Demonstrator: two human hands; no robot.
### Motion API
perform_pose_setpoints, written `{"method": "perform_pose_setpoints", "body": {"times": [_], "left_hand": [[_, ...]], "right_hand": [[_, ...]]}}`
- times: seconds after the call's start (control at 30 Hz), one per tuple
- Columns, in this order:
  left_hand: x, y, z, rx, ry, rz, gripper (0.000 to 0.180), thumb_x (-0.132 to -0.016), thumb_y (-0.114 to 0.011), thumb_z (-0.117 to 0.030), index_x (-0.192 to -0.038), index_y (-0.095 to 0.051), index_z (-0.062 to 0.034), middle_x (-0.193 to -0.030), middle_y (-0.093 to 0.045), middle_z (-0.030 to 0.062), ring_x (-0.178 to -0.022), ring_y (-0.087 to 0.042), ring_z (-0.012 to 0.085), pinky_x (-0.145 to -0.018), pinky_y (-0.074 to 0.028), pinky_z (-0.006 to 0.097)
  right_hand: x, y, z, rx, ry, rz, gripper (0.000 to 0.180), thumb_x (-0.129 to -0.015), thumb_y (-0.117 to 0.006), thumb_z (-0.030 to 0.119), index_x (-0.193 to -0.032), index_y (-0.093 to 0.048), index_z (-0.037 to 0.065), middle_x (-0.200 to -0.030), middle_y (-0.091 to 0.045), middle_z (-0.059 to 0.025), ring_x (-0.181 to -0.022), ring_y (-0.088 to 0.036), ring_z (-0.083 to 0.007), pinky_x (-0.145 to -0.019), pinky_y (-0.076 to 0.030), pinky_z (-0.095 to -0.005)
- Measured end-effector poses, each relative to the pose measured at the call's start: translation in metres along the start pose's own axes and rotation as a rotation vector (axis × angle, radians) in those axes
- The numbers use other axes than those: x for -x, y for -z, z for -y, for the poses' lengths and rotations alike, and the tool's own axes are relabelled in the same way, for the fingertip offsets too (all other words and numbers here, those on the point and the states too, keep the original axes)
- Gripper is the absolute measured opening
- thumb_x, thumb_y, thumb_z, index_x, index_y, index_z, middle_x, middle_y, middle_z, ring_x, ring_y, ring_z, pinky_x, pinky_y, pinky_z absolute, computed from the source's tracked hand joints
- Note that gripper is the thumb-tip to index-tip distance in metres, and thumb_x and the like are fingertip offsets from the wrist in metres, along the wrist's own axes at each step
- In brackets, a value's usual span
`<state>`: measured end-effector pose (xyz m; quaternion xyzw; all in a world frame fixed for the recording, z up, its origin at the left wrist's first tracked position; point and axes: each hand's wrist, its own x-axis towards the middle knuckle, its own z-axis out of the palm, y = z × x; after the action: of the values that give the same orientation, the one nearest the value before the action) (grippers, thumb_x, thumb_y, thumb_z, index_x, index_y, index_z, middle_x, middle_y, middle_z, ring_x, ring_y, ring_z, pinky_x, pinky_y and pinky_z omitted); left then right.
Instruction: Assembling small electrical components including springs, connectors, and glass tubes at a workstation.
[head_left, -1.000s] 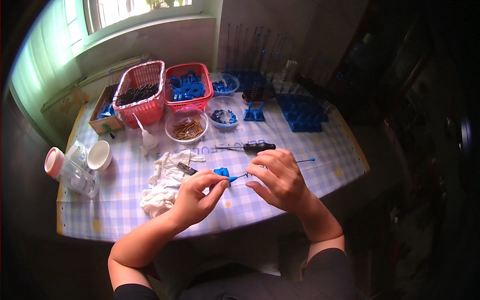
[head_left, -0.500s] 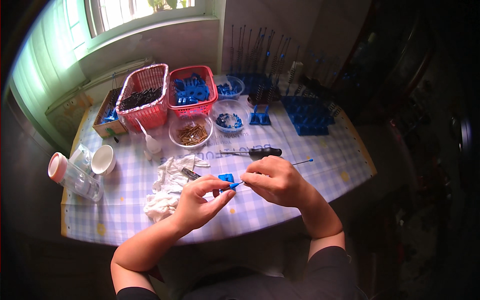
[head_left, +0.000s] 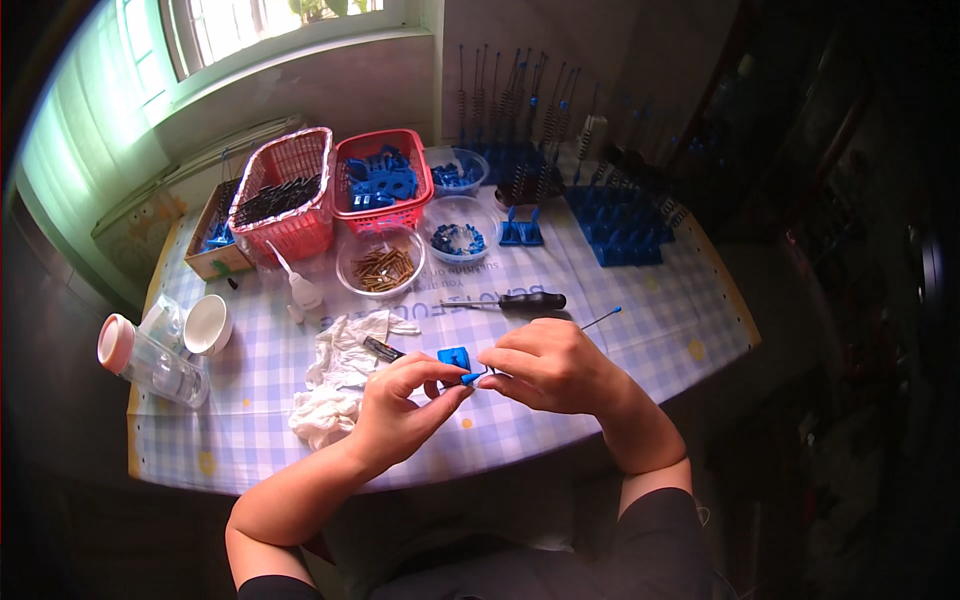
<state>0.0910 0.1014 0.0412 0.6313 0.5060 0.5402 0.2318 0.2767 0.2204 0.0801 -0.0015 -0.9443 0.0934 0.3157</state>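
Note:
Between thumb and index finger, my left hand [head_left: 410,400] pinches a small blue pointed piece [head_left: 470,379]. My right hand [head_left: 550,365] is closed on a thin dark rod [head_left: 600,321], whose blue-tipped far end sticks out to the right. The rod's near end shows at my right fingertips, close to the blue piece; whether the two touch, I cannot tell. Just beyond my fingertips a blue block [head_left: 454,358] lies on the cloth. Behind my right hand is a screwdriver [head_left: 530,302] with a black handle. A dark marker-like tube [head_left: 382,348] lies beside my left hand.
Crumpled white cloth [head_left: 335,380] lies left of my hands. Farther back are a tub of brass-coloured pins [head_left: 385,268], a tub of blue parts [head_left: 457,240] and red baskets [head_left: 285,235]. A clear bottle [head_left: 165,365] lies left, by a white cup [head_left: 207,325]. Blue racks [head_left: 625,235] stand back right.
The rod in my right hand has tilted, its blue-tipped end rising slightly. The blue piece in my left fingers has turned and dropped a little. The whole view has shifted slightly.

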Motion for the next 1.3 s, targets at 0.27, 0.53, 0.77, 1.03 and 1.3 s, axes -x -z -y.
{"method": "perform_pose_setpoints", "body": {"times": [0.27, 0.53, 0.77, 1.03, 1.3], "left_hand": [[0.002, -0.001, 0.0, -0.001, 0.026, 0.011, 0.015, -0.076, -0.077, -0.006, -0.089, -0.069, -0.0041, -0.075, -0.066, 0.0071, -0.06, -0.059, 0.0128, -0.055, -0.047, 0.026], [0.005, 0.0, -0.003, 0.003, 0.112, 0.068, 0.014, -0.078, -0.076, -0.01, -0.089, -0.07, -0.0034, -0.074, -0.066, 0.0067, -0.059, -0.056, 0.0116, -0.056, -0.046, 0.025], [0.002, 0.005, -0.005, 0.135, 0.329, 0.147, 0.021, -0.083, -0.074, -0.019, -0.088, -0.07, 0.0006, -0.076, -0.067, 0.0026, -0.063, -0.055, 0.0058, -0.057, -0.045, 0.023], [0.001, 0.01, 0.0, 0.411, 0.5, 0.174, 0.022, -0.092, -0.063, -0.02, -0.093, -0.07, 0.0013, -0.083, -0.069, 0.0032, -0.074, -0.06, 0.0065, -0.062, -0.046, 0.021], [0.001, 0.017, 0.007, 0.426, 0.447, 0.041, 0.035, -0.098, -0.053, -0.026, -0.072, -0.053, -0.004, -0.06, -0.05, -0.0035, -0.053, -0.044, 0.0046, -0.05, -0.038, 0.022]], "right_hand": [[0.0, -0.003, -0.002, -0.042, 0.029, -0.008, 0.019, -0.079, -0.072, 0.013, -0.093, -0.065, 0.004, -0.073, -0.061, -0.0077, -0.061, -0.061, -0.0218, -0.053, -0.046, -0.033], [0.0, -0.003, 0.001, -0.073, 0.053, 0.016, 0.015, -0.078, -0.071, 0.011, -0.09, -0.064, 0.007, -0.071, -0.058, -0.0054, -0.061, -0.059, -0.0218, -0.053, -0.044, -0.0331], [-0.002, -0.005, 0.008, 0.016, 0.06, 0.018, 0.013, -0.075, -0.07, 0.011, -0.077, -0.058, 0.009, -0.066, -0.053, -0.0038, -0.058, -0.056, -0.0205, -0.051, -0.042, -0.0333], [0.0, -0.002, 0.015, 0.142, 0.064, 0.045, 0.015, -0.074, -0.071, 0.012, -0.075, -0.057, 0.009, -0.067, -0.053, -0.0039, -0.059, -0.056, -0.0195, -0.052, -0.043, -0.033], [0.006, 0.009, 0.015, 0.086, 0.008, 0.043, 0.016, -0.075, -0.073, 0.012, -0.079, -0.058, 0.007, -0.068, -0.054, -0.0053, -0.061, -0.056, -0.021, -0.055, -0.044, -0.0328]]}}
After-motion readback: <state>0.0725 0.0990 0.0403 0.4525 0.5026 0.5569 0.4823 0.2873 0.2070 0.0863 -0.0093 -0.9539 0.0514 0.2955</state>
